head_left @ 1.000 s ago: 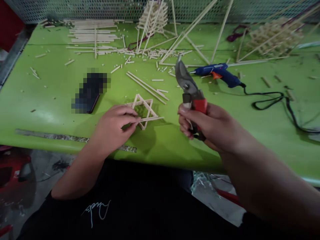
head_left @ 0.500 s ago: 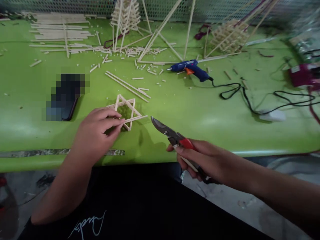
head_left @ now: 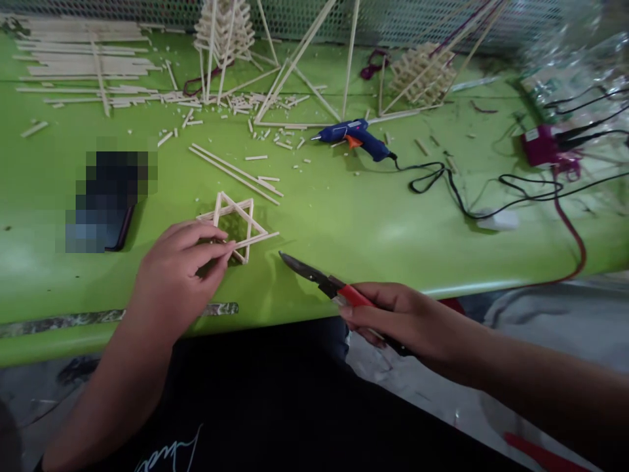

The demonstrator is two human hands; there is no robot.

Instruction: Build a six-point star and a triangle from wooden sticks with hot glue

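Thin pale wooden sticks form a six-pointed star (head_left: pixel 251 216) on the green table. My left hand (head_left: pixel 184 269) pinches a wooden stick (head_left: pixel 259 240) at the star's near side, and its free end juts out past the star to the right. Part of the star is hidden behind my fingers. In my right hand (head_left: pixel 393 314) is a pair of pruning shears (head_left: pixel 307 270) with red on the handle. Their dark blade tip points left, just short of the stick's end and apart from it.
A blue glue gun (head_left: pixel 356 136) lies beyond, its black cord running right. Long loose sticks (head_left: pixel 236 172) rest behind the star. At left lies a phone (head_left: pixel 111 203). Stick structures (head_left: pixel 422 75) and a pile of sticks (head_left: pixel 88 59) stand at the back.
The view has shifted right. The shears have turned slightly and come nearer to the stick's end, lower than before. My left hand keeps its pinch on the stick.
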